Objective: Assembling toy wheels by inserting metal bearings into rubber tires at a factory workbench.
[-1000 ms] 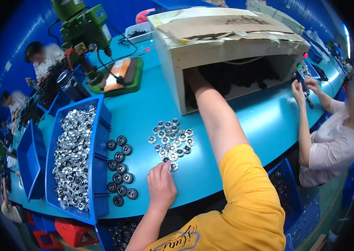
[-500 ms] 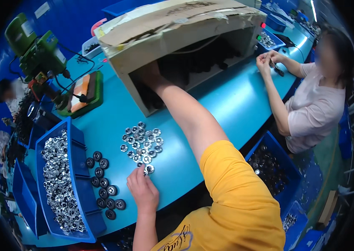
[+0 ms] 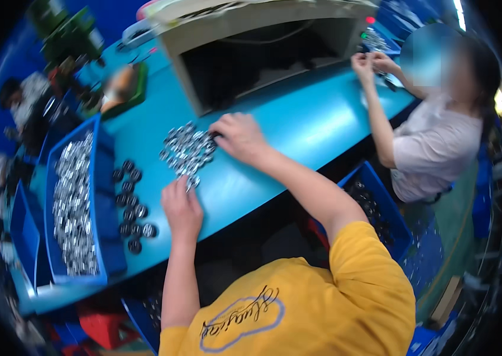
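A loose cluster of small silver wheel hubs (image 3: 184, 148) lies on the blue table. At its near edge my left hand (image 3: 181, 209) has its fingers closed on a silver hub that shows at the fingertips. To the right of the cluster, my right hand (image 3: 242, 136) is bent with its fingertips together on a small dark piece, black and ring-like but blurred. Left of my left hand sits a group of finished-looking black wheels (image 3: 135, 210) with silver centres.
A blue bin (image 3: 103, 196) full of silver hubs stands at left. A box-like housing (image 3: 185, 77) with a dark opening is at the back. A green machine (image 3: 73, 35) stands far left. A co-worker (image 3: 435, 142) handles small parts at right, beside a low blue bin (image 3: 402, 228).
My right hand has come out of the housing's dark opening and back to the silver hubs, bringing a small dark piece. My left hand stays by the near hubs. The view has shifted.
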`<state>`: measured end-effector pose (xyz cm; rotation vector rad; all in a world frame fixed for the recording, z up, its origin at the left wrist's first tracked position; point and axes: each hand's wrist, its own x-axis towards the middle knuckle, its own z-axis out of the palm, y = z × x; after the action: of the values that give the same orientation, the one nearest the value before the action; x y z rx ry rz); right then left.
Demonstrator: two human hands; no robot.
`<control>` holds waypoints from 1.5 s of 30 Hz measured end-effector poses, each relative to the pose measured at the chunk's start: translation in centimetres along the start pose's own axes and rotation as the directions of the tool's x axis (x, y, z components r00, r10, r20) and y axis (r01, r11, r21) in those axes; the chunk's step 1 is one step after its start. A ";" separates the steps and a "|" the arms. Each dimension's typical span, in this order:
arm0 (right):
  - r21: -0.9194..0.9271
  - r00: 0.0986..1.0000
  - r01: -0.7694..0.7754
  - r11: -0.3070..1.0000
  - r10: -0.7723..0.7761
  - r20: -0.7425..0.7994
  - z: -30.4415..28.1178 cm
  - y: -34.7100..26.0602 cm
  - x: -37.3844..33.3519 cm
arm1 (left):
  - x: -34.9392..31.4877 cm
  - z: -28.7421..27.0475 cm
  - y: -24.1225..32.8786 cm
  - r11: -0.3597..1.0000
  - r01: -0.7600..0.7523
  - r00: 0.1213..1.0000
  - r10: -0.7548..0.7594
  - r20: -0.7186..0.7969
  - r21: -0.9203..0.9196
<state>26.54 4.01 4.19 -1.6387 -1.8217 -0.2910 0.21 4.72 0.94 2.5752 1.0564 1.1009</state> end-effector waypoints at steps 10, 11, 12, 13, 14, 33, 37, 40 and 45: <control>0.315 0.979 -0.202 0.927 0.201 0.036 -3.0 0.3 -5.7 | -0.7 -0.8 0.8 0.999 0.002 1.000 -0.001 -0.021 0.051; 0.255 0.984 -0.174 0.951 0.179 0.007 -3.2 0.6 -6.1 | -0.8 -0.8 0.7 0.998 -0.002 1.000 0.003 -0.024 0.061; 0.193 0.988 -0.148 0.970 0.155 -0.022 -3.4 0.8 -6.5 | -0.9 -0.8 0.8 0.998 -0.006 1.000 0.007 -0.027 0.068; 0.193 0.984 -0.173 0.966 0.179 -0.010 -3.7 0.9 -6.8 | -0.9 -0.8 0.8 0.997 -0.011 1.000 0.013 -0.028 0.073; 0.192 0.979 -0.198 0.961 0.202 0.002 -3.9 1.0 -7.1 | -0.9 -0.9 0.8 0.997 -0.015 0.999 0.017 -0.029 0.076; -0.032 0.777 -0.622 0.783 0.621 0.104 -2.8 2.5 -4.6 | -1.0 -1.6 1.7 0.993 -0.093 0.993 0.098 -0.070 0.066; -0.062 0.802 -0.597 0.800 0.596 -0.042 -0.1 4.4 -2.4 | -0.9 -1.5 1.8 0.994 -0.095 0.993 0.099 -0.071 0.056; -0.098 0.802 -0.594 0.798 0.598 0.010 1.1 5.4 -0.6 | -0.8 -1.6 1.8 0.995 -0.091 0.993 0.094 -0.065 0.046; -0.092 0.789 -0.606 0.790 0.612 0.052 1.7 5.9 0.6 | -0.9 -1.5 1.5 0.998 -0.066 0.996 0.067 -0.051 0.024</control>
<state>31.60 6.56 1.71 -2.2119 -1.2375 0.0042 -0.47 2.83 2.05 2.6310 1.0061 1.1838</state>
